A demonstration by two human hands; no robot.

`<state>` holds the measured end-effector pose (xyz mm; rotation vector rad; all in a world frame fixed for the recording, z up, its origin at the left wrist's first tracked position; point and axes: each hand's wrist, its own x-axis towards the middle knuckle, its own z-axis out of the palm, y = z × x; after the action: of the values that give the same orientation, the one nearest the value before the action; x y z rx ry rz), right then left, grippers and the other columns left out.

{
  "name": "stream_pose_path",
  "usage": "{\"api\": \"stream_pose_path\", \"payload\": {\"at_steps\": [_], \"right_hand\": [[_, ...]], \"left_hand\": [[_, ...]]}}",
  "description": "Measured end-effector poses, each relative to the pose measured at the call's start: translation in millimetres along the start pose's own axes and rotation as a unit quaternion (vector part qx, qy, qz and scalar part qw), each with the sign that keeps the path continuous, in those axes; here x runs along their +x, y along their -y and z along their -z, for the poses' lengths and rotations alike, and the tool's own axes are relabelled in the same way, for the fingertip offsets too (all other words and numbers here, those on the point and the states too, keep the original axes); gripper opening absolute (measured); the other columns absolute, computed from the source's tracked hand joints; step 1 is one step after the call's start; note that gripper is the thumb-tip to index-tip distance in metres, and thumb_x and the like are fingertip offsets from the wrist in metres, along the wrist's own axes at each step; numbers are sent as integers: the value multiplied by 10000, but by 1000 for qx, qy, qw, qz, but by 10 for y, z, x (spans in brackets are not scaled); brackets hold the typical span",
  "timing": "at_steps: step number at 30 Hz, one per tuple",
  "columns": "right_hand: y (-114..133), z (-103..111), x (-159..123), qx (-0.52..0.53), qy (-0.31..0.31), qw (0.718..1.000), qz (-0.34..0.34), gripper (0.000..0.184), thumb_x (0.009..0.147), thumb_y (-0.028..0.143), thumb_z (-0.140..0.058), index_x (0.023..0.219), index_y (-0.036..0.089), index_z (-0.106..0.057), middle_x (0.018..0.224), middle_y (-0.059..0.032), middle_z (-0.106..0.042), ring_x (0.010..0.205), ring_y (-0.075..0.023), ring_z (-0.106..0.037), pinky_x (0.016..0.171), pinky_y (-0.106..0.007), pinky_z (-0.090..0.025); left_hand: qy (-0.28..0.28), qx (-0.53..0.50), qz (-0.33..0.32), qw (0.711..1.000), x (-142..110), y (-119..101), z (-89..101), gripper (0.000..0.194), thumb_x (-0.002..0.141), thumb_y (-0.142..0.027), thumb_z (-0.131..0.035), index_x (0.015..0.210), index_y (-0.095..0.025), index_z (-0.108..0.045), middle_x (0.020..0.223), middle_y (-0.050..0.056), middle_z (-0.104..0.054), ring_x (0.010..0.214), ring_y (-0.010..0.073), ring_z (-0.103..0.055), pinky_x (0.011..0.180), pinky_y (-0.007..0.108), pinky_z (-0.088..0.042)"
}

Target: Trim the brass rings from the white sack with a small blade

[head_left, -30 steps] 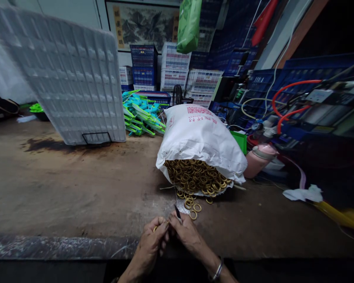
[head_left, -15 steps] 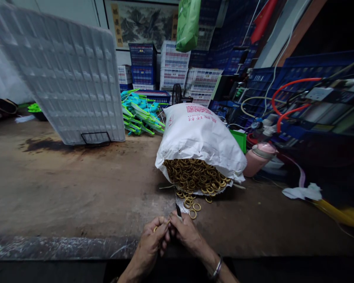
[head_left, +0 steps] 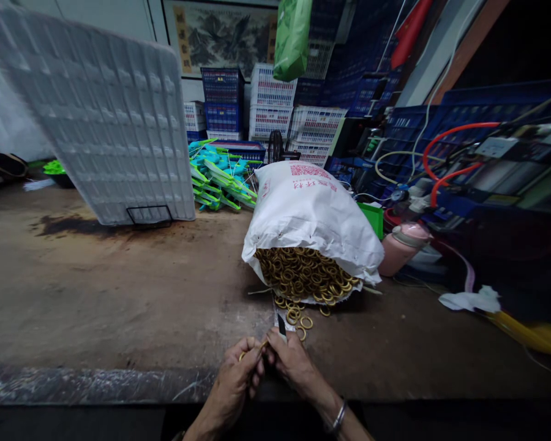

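Observation:
My left hand is closed, with a gold-coloured ring pinched between thumb and fingers. Against it, my right hand grips a small knife whose dark flat blade points up and away from me. The fingertips of both hands meet around the ring, so the exact contact is hidden. Just beyond them, a few loose rings lie on the wooden table. They trail from the open mouth of a white woven sack, which is full of the same gold-coloured rings.
A ribbed translucent plastic panel leans in a black wire stand at left. Green and blue plastic pieces are piled behind the sack. To its right stand a pink bottle and a crumpled white tissue. Stacked crates fill the back.
The knife blade has shifted slightly to the right as my right hand turned a little. My left hand keeps nearly the same place, still pinching the ring.

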<state>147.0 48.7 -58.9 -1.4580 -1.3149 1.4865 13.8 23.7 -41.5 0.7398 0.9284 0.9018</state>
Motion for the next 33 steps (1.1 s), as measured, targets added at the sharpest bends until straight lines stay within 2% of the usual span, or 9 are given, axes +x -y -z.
{"api": "stream_pose_path", "payload": {"at_steps": [7, 12, 20, 27, 33], "right_hand": [[106, 3, -47, -56, 11, 995, 81, 393, 773, 539, -443, 652, 171, -504, 539, 39, -466, 526, -98, -412, 518, -213, -334], [201, 3, -86, -92, 9, 993, 73, 344, 786, 472, -425, 634, 170, -491, 534, 39, -456, 530, -102, -412, 521, -215, -329], [190, -32, -100, -125, -4, 989, 80, 321, 808, 409, -373, 592, 185, -451, 537, 41, -440, 537, -100, -406, 517, -213, -307], [160, -16, -93, -120, -5, 988, 97, 327, 814, 418, -379, 596, 186, -452, 540, 44, -446, 540, -97, -411, 527, -209, -316], [169, -6, -129, -111, 16, 989, 93, 359, 836, 432, -347, 606, 186, -471, 552, 16, -508, 555, -116, -458, 538, -225, -344]], "left_hand": [[-30, 65, -15, 997, 8, -33, -16, 357, 732, -509, -548, 663, -170, -462, 484, -71, -406, 377, 35, -305, 361, 150, -229], [-38, 94, -7, 995, 7, -20, -24, 375, 716, -529, -544, 648, -170, -461, 481, -67, -413, 380, 41, -327, 362, 151, -251], [-35, 82, -6, 996, 2, -20, -31, 349, 728, -501, -545, 665, -170, -455, 497, -72, -410, 391, 35, -317, 366, 143, -249], [-33, 82, -19, 996, 8, 23, -18, 318, 748, -477, -538, 719, -168, -471, 555, -61, -450, 405, 36, -341, 367, 143, -248], [-26, 83, -34, 996, -30, -2, -50, 340, 755, -481, -527, 646, -167, -451, 491, -75, -389, 390, 40, -305, 365, 151, -250]]}}
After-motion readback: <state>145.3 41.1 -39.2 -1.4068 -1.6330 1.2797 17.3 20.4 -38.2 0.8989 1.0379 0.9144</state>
